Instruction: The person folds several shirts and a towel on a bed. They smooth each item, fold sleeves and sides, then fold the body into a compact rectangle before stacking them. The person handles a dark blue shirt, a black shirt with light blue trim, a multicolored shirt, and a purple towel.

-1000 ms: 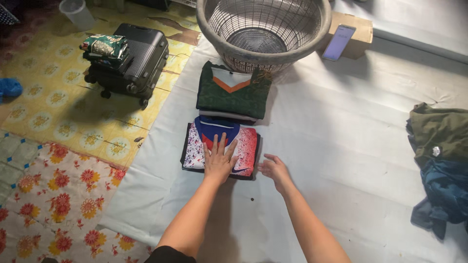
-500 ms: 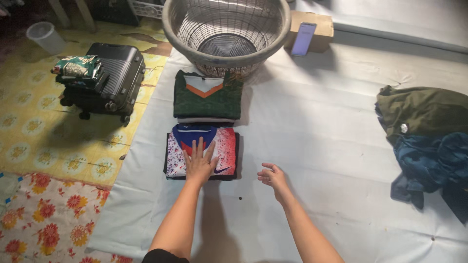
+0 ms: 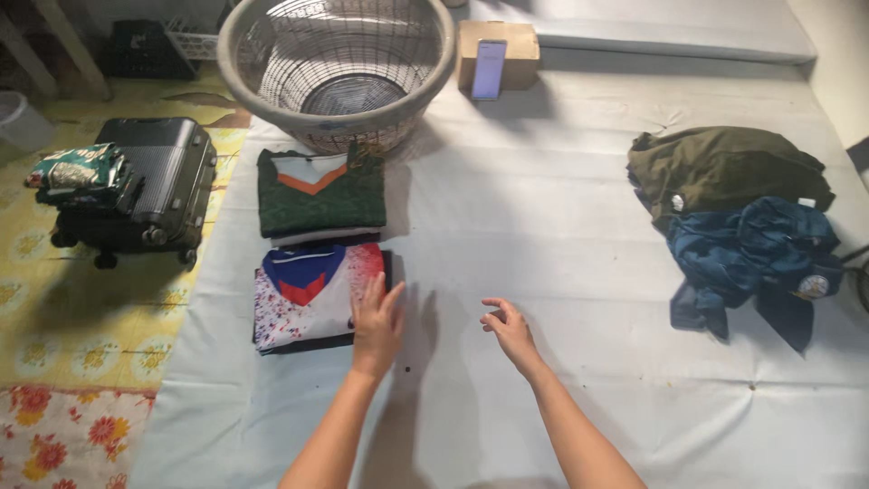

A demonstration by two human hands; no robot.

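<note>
The left hand point(image 3: 375, 322) lies flat with fingers spread, holding nothing, its fingertips resting on the right edge of a folded shirt point(image 3: 312, 294) while the palm sits on the white sheet point(image 3: 543, 226) just beside it. The right hand point(image 3: 509, 330) hovers over the sheet, well apart from the shirt, loosely open with fingers slightly curled and gripping nothing. The shirt is folded into a neat rectangle: white speckled with colour, fading to red on its right side, with a blue collar area and a red V at the neck. It lies on top of a darker garment. Just beyond it sits a folded green shirt point(image 3: 319, 193) with an orange-and-white V, and past that a grey mesh basket point(image 3: 337, 63).
</note>
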